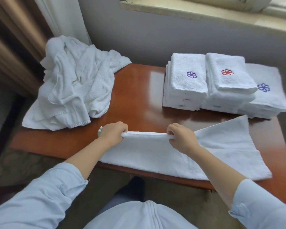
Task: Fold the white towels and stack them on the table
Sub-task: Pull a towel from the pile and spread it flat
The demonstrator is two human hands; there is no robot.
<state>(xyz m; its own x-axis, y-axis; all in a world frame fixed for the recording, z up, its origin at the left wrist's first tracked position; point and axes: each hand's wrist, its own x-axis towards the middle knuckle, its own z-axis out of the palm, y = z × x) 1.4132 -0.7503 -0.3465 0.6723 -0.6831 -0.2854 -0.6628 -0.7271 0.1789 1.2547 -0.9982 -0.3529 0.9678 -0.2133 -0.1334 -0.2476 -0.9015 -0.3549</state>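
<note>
"While the left hand [113, 132] clenches the raised fold of the white towel [149, 152], what is the right hand [182, 138] doing?"

"Gripping the same fold further along, fingers curled over it. The cloth is pulled taut between the two hands."

"Where does that towel lie?"

"Along the near edge of the brown table [135, 90], with its right corner spread flat and pointing toward the folded stacks [186, 80]. There are three of them side by side at the far right, each top towel showing an embroidered flower, two purple and one red."

"And the far left?"

"A crumpled heap of unfolded towels [73, 80] sits there, well apart from the stacks. Light blue sleeves [40, 199] are pushed up both forearms."
</note>
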